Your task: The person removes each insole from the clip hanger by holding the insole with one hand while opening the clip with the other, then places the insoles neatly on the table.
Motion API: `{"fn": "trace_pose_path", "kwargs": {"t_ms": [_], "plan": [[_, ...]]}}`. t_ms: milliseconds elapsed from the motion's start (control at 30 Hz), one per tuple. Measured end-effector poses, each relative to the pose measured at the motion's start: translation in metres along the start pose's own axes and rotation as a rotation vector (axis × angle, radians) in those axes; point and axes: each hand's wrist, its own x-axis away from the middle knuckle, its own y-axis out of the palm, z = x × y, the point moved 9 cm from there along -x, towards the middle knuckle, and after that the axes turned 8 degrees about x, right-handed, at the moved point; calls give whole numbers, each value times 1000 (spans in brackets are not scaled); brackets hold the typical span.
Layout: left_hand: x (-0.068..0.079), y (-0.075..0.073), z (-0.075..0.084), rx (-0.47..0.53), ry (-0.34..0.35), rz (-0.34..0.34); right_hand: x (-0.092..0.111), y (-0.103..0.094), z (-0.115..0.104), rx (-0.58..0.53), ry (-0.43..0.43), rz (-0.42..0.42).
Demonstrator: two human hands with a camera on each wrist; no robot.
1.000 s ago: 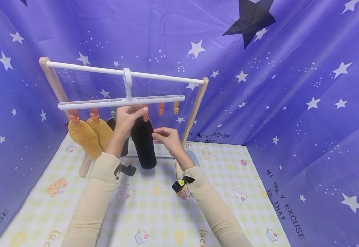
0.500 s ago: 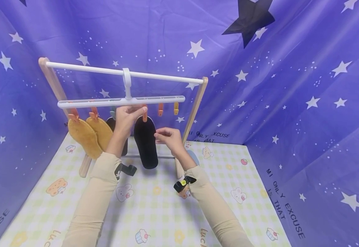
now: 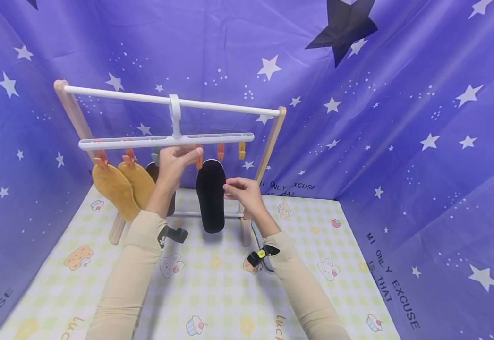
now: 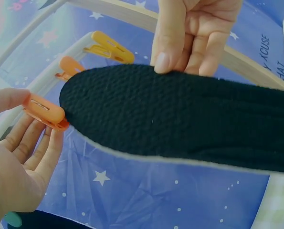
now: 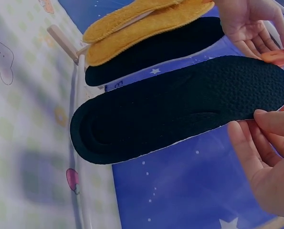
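My right hand (image 3: 247, 196) pinches the side edge of a black insole (image 3: 211, 198) between thumb and fingers. The insole hangs upright, its rounded top just right of an orange clothes peg (image 4: 45, 110). My left hand (image 3: 174, 170) pinches that peg's upper end, just under the white hanger bar (image 3: 213, 138). In the left wrist view the peg's tip lies at the insole's edge; whether it touches cannot be told. Two yellow fuzzy insoles (image 3: 113, 189) hang from orange pegs on the left. Another black insole (image 5: 151, 52) hangs beside them, partly behind my left arm.
The hanger hooks over the white rod (image 3: 230, 106) of a wooden-legged rack (image 3: 270, 146). An orange peg (image 3: 221, 151) and a yellow peg (image 3: 242, 150) hang at the right end. A checked cloth (image 3: 213, 293) covers the table; starry purple curtains (image 3: 400, 118) surround it.
My right hand has moved right, carrying the black insole from behind the orange peg to the peg's right side. My left hand has stayed at the peg.
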Motion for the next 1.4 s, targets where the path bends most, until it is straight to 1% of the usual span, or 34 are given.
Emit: {"fn": "trace_pose_path", "kwargs": {"t_ms": [133, 233, 433, 567, 867, 1167, 1400], "plan": [[0, 0, -3, 17, -10, 7, 3, -10, 0, -11, -9, -3], [1, 0, -3, 12, -10, 7, 5, -20, 1, -25, -14, 3], [3, 0, -4, -12, -18, 11, 7, -45, 5, -40, 18, 30], [3, -2, -5, -4, -25, 9, 9, -59, 4, -11, 27, 45], [2, -3, -5, 9, -17, -4, 14, -82, 1, 19, 26, 47], [2, -3, -5, 26, -13, -11, 17, -102, 4, -3, 38, 41], [2, -1, -4, 62, -17, -26, 19, -123, 9, -32, 76, 84]]}}
